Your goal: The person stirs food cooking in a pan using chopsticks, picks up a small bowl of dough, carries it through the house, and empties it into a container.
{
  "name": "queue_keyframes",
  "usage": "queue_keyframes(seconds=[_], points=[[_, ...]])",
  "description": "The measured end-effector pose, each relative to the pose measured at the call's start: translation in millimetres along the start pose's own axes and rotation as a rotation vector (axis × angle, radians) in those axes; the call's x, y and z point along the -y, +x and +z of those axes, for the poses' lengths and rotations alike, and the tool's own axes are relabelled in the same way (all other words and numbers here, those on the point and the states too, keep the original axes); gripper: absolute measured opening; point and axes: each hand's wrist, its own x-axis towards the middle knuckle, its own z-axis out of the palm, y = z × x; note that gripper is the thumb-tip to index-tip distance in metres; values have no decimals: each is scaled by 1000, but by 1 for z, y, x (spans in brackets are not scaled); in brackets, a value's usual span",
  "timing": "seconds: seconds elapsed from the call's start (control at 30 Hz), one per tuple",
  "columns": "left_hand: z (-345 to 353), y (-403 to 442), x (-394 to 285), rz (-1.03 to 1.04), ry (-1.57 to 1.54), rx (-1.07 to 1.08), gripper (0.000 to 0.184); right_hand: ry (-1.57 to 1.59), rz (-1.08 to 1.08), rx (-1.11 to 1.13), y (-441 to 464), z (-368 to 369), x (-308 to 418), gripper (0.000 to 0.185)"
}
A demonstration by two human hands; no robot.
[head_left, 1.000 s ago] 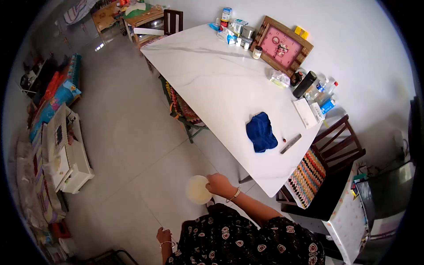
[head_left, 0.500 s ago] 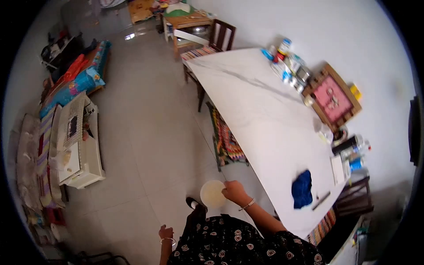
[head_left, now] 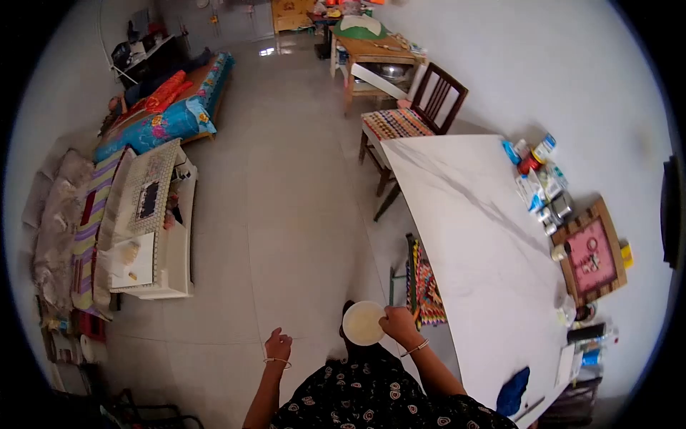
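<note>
My right hand (head_left: 399, 324) is closed at the right side of a round white mug (head_left: 363, 323), fingers wrapped where its handle would be. The mug is held upright in front of my body, with something pale inside. My left hand (head_left: 279, 345) hangs in the air to the left of the mug, touching nothing. Its fingers are partly stretched and apart. To the right of the mug stands a long white marbled table (head_left: 471, 236), with a dark blue cloth (head_left: 513, 392) near its close end.
Bottles and boxes (head_left: 536, 171) and a wooden picture frame (head_left: 592, 254) line the table's wall side. A chair (head_left: 414, 118) stands at its far end, a woven-seat stool (head_left: 426, 289) beside it. Left are a white low table (head_left: 153, 222) and a bed (head_left: 168, 121) with a person lying there.
My view has moved forward along the floor, and the table now lies more to the right. The mug stays in my right hand. My left hand has risen a little.
</note>
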Motion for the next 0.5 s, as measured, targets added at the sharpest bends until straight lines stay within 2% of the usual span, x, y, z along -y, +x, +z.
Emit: queue_keyframes(seconds=[0.1,0.2,0.3,0.4,0.43,0.5], points=[[-4,47,-31,-14,102,-4,46,26,-88,-29,65,-12,5,21],[-5,83,-43,-154,211,-29,46,29,-96,-66,124,-34,19,21],[3,132,-4,31,558,157,47,37,-171,-75,192,-43,19,18],[8,140,-48,-264,359,-33,48,45,-198,-44,248,-53,26,18],[24,156,0,-124,478,37,49,45,-215,-44,269,-60,34,18],[6,170,-69,-411,243,29,52,2,-206,59,313,-62,39,16]])
